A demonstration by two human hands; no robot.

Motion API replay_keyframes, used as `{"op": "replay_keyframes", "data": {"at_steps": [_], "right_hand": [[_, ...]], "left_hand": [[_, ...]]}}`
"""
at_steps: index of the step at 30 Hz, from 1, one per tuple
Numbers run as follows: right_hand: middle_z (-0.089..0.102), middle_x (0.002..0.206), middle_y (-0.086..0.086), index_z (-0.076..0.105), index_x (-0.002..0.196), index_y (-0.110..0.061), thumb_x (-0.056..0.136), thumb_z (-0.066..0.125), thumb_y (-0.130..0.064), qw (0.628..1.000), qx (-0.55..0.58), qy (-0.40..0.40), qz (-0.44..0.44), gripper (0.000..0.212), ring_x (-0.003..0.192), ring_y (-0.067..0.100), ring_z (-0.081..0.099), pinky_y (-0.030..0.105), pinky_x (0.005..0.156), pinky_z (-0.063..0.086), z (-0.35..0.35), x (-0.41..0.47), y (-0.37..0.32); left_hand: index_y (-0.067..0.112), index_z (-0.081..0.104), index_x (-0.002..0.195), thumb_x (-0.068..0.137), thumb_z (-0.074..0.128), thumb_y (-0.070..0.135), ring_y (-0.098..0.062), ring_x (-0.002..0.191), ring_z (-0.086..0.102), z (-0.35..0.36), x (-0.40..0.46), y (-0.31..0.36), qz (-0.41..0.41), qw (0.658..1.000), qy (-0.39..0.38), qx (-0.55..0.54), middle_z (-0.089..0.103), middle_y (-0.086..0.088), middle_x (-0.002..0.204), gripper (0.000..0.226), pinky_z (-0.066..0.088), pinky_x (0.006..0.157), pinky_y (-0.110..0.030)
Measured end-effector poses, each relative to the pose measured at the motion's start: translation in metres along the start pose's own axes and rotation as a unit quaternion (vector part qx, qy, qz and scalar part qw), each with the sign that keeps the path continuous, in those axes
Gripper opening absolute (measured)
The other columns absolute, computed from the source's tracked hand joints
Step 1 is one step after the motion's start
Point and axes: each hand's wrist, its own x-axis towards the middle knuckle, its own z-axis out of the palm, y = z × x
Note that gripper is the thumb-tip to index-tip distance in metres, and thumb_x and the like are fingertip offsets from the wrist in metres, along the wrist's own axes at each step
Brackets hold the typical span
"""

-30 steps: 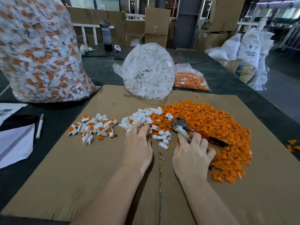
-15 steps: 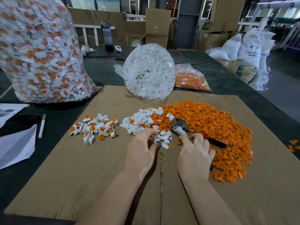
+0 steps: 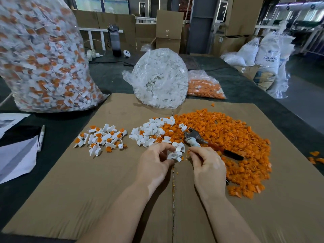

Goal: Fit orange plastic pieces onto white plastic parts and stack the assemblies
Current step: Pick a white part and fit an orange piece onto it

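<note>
Left hand [image 3: 154,162] low on the cardboard sheet [image 3: 87,181], fingers curled, thumb and fingertips pinching a white part [image 3: 172,156] at the near edge of the loose white heap [image 3: 149,135]. Right hand [image 3: 207,165] just beside it, fingers bent inward, tips drawn together close to that same white part; something small and orange apparently pinched there, too small to tell for sure. Both hands almost touching, straddling the seam down the middle of the cardboard.

Behind the right hand, pliers [image 3: 196,139] with a dark red handle lying across the near-left edge of the big orange heap [image 3: 228,146], metal head pointing away and left. Orange heap spread wide over the right half of the cardboard, running into the white heap at its left border. Further left, well apart from the hands, a small scattered pile of finished pieces [image 3: 101,139], white with orange caps, lying loose rather than stacked.

At the far edge of the cardboard, a clear bag of white parts [image 3: 157,79], with a flatter bag of orange pieces [image 3: 205,88] just to its right. Far left, a tall bag of finished pieces [image 3: 40,58] on the dark table [image 3: 108,74]. Near the left edge, a marker [image 3: 41,137] beside white paper [image 3: 17,158]. A dark bottle [image 3: 114,41] standing at the back.
</note>
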Motion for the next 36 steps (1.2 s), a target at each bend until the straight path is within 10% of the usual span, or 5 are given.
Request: {"op": "replay_keyframes", "data": {"at_steps": [17, 25, 30, 36], "right_hand": [[0.064, 0.079, -0.005, 0.067, 0.077, -0.015, 0.081, 0.071, -0.013, 0.997, -0.022, -0.074, 0.000, 0.006, 0.084, 0.017, 0.055, 0.027, 0.072, 0.023, 0.000, -0.002, -0.002], [0.060, 0.066, 0.001, 0.062, 0.065, -0.009, 0.074, 0.078, -0.008, 0.993, -0.080, -0.064, -0.050, 0.018, 0.069, 0.024, 0.058, 0.034, 0.068, 0.033, 0.001, -0.004, -0.006], [0.054, 0.057, 0.001, 0.055, 0.059, -0.008, 0.067, 0.081, -0.003, 0.990, -0.096, -0.053, -0.092, 0.027, 0.057, 0.024, 0.054, 0.039, 0.060, 0.040, 0.001, -0.004, -0.009], [0.050, 0.053, 0.002, 0.051, 0.056, -0.008, 0.065, 0.079, 0.003, 0.990, -0.092, -0.066, -0.089, 0.031, 0.053, 0.023, 0.051, 0.039, 0.060, 0.037, 0.001, -0.004, -0.008]], "left_hand": [[0.021, 0.069, 0.101, 0.073, 0.078, 0.010, -0.004, 0.070, 0.054, 0.002, -0.004, 0.008, -0.048, 0.990, -0.025, -0.132, 0.062, 0.008, 0.079, 0.031, 0.041, 0.060, -0.004], [0.021, 0.069, 0.098, 0.081, 0.069, 0.005, -0.014, 0.081, 0.063, 0.000, -0.005, 0.007, -0.054, 0.988, -0.018, -0.142, 0.067, -0.005, 0.088, 0.023, 0.044, 0.066, -0.006], [0.025, 0.067, 0.087, 0.079, 0.070, 0.003, -0.027, 0.084, 0.066, 0.000, -0.007, 0.007, -0.078, 0.981, -0.017, -0.179, 0.068, -0.014, 0.087, 0.024, 0.054, 0.081, -0.036], [0.019, 0.068, 0.088, 0.079, 0.071, 0.006, -0.020, 0.080, 0.065, 0.002, -0.009, 0.006, -0.065, 0.987, -0.021, -0.145, 0.068, -0.007, 0.083, 0.016, 0.053, 0.076, -0.026]]}}
